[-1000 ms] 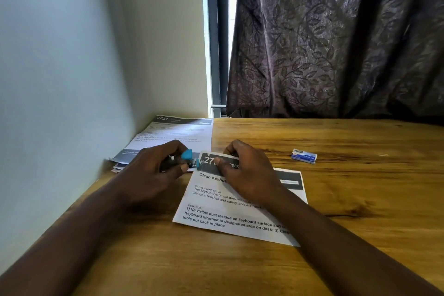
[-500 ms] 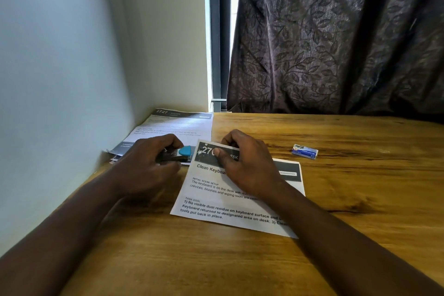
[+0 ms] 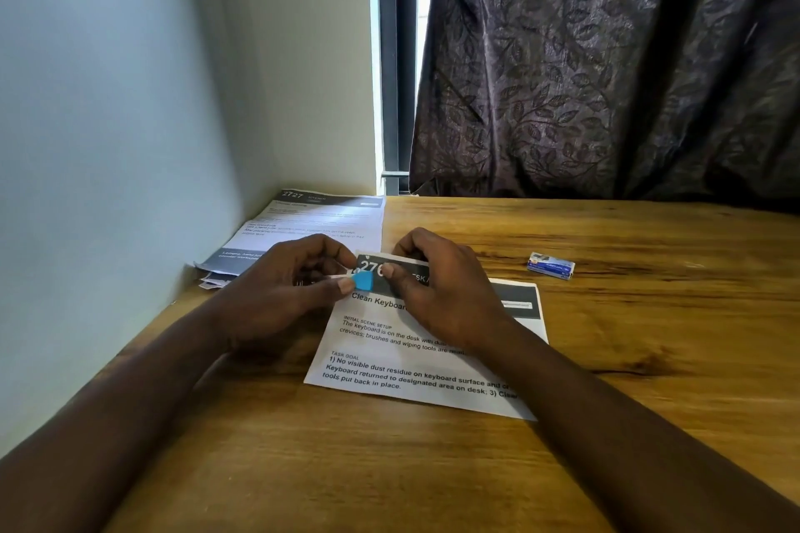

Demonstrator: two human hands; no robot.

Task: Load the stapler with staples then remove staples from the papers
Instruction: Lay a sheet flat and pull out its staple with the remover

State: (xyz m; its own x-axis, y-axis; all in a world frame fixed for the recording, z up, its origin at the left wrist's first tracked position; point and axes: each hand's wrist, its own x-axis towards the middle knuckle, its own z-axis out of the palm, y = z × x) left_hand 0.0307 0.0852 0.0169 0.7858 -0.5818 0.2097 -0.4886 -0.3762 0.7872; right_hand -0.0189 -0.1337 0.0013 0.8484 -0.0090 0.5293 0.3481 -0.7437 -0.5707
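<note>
Your left hand (image 3: pixel 281 294) is curled around a small blue-ended stapler (image 3: pixel 362 281). Thumb and forefinger pinch it so that only the blue plastic end shows past your fingertips, and the rest is hidden in your grip. That blue end sits against the top left corner of a white printed sheet with a dark header band (image 3: pixel 389 359), just beside your right thumb. Your right hand (image 3: pixel 441 294) pinches the top edge of the same sheet, with the thumb pressed on the dark band and the fingers curled over the far edge. The sheet's lower part lies flat under your right wrist on the brown wooden surface (image 3: pixel 649 338). Beyond your left hand, a loose stack of printed papers (image 3: pixel 311 225) lies in the corner against the pale wall (image 3: pixel 108 143). To the right of your right hand, well apart from it, a small blue and white box of staples (image 3: pixel 550 265) lies on its side. Behind both hands hangs a dark leaf-patterned curtain (image 3: pixel 606 56).
</note>
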